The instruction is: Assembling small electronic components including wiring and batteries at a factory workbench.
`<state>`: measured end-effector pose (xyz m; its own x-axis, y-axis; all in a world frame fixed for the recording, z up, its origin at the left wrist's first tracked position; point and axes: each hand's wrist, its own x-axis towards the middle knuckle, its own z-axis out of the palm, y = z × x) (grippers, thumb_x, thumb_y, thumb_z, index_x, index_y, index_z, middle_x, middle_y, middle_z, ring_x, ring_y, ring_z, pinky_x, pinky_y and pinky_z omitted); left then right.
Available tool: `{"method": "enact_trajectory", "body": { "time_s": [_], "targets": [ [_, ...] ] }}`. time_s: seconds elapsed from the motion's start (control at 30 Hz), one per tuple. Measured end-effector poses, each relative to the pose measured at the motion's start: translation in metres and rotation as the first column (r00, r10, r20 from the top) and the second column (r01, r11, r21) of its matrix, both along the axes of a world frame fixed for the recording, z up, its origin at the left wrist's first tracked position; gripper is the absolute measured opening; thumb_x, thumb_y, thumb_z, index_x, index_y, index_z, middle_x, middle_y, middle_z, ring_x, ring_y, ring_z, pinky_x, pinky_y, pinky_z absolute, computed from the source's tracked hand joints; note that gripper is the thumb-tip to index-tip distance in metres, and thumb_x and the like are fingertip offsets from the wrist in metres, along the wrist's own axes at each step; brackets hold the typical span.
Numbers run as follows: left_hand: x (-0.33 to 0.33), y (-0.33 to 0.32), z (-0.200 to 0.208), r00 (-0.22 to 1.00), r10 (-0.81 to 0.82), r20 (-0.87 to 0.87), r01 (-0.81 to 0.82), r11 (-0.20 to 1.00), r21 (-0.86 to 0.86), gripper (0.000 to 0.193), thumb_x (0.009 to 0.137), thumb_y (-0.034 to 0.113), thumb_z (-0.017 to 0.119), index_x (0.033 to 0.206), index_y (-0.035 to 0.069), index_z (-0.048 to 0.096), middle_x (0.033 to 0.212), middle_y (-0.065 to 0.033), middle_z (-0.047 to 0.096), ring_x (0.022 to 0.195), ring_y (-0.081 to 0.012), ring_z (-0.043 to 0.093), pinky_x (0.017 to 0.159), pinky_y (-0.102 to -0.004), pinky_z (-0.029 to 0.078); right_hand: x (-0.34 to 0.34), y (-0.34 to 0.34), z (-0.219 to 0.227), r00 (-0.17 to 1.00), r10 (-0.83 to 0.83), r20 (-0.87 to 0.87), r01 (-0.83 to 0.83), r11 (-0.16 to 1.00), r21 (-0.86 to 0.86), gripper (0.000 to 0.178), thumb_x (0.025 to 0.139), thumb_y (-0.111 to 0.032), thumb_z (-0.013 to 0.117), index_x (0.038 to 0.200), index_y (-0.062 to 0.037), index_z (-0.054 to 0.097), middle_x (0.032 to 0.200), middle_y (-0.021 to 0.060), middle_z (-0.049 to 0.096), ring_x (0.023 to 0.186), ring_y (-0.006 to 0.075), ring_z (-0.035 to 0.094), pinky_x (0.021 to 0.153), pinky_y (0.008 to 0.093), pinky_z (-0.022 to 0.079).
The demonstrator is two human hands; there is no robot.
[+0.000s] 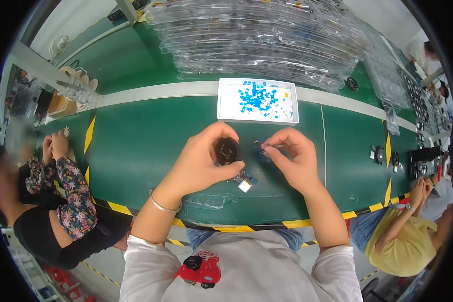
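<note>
My left hand (pixel 204 158), fingers curled, grips a round black plastic housing (pixel 227 151) over the green table. Just below that hand, a small silvery-white block (pixel 244 185) and bits of blue and dark circuitry show; whether they are wired to the housing I cannot make out. To the right, my right hand (pixel 294 156) pinches thin metal tweezers (pixel 277 146) pointing left toward the housing. At their tip is a small blue piece (pixel 259 143), apart from the housing. Beyond both hands stands a white open box (pixel 221 108) with many small blue and white pieces.
Stacked clear plastic trays (pixel 267 45) fill the back of the table. Small black assemblies (pixel 376 154) lie to the right. Yellow-black tape (pixel 236 228) marks the near edge. One person's floral sleeve (pixel 75 201) is at left, another in a yellow shirt (pixel 402 246) at right.
</note>
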<state>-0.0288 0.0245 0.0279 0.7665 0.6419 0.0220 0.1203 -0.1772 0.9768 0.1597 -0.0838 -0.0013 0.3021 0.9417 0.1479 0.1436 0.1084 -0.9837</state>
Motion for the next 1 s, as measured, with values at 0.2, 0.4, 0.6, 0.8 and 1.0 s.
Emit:
{"method": "enact_trajectory", "body": {
  "time_s": [0.2, 0.4, 0.6, 0.8, 1.0],
  "targets": [
    [0.013, 0.0, -0.017, 0.991, -0.085, -0.1, 0.044, 0.934, -0.354, 0.025, 0.081, -0.001, 0.064, 0.103, 0.005, 0.053, 0.082, 0.0004, 0.056, 0.073, -0.005, 0.054, 0.06, -0.0199, 0.044, 0.0, -0.003, 0.003, 0.983, 0.026, -0.181, -0.035, 0.998, -0.045, 0.018, 0.081, 0.009, 0.062, 0.098, 0.0032, 0.064, 0.094, 0.01, 0.065, 0.091, 0.0173, 0.065, 0.082, 0.0288, 0.051],
    [0.012, -0.002, -0.026, 0.998, 0.013, -0.069, -0.024, 0.986, -0.162, 0.028, 0.081, -0.007, 0.062, 0.105, 0.003, 0.053, 0.082, -0.0005, 0.057, 0.074, -0.0068, 0.056, 0.062, -0.0206, 0.046, -0.002, -0.004, 0.005, 0.989, -0.023, 0.149, 0.025, 1.0, -0.011, 0.018, 0.078, 0.009, 0.064, 0.094, 0.0015, 0.068, 0.088, 0.0087, 0.066, 0.081, 0.0148, 0.063, 0.071, 0.026, 0.05],
    [0.013, 0.002, -0.042, 0.991, -0.012, 0.131, 0.052, 0.949, -0.31, 0.022, 0.082, -0.008, 0.06, 0.098, 0.003, 0.051, 0.085, -0.0018, 0.059, 0.078, -0.0088, 0.058, 0.067, -0.0216, 0.048, -0.01, -0.006, 0.012, 0.935, -0.113, 0.335, 0.081, 0.991, 0.108, 0.017, 0.071, 0.007, 0.069, 0.087, 0.0002, 0.068, 0.08, 0.0083, 0.065, 0.07, 0.0158, 0.06, 0.062, 0.0252, 0.046],
    [0.022, -0.015, -0.023, 0.984, 0.09, 0.154, 0.015, 0.821, -0.571, 0.015, 0.088, -0.006, 0.052, 0.101, 0.0, 0.051, 0.096, -0.0061, 0.062, 0.088, -0.0114, 0.062, 0.071, -0.026, 0.056, -0.02, -0.007, 0.012, 0.846, -0.259, 0.465, 0.156, 0.956, 0.248, 0.013, 0.068, 0.004, 0.068, 0.078, -0.0016, 0.063, 0.078, 0.0091, 0.065, 0.069, 0.0199, 0.063, 0.06, 0.0275, 0.049],
    [0.028, -0.028, -0.027, 0.967, 0.094, 0.236, 0.019, 0.9, -0.436, 0.02, 0.089, -0.006, 0.048, 0.11, -0.004, 0.051, 0.098, -0.0084, 0.062, 0.081, -0.0114, 0.063, 0.071, -0.0236, 0.055, -0.022, -0.003, 0.011, 0.793, -0.3, 0.53, 0.151, 0.94, 0.305, 0.015, 0.066, 0.003, 0.067, 0.078, -0.0024, 0.061, 0.079, 0.0096, 0.064, 0.071, 0.0228, 0.064, 0.062, 0.0298, 0.051]
  ]
}}
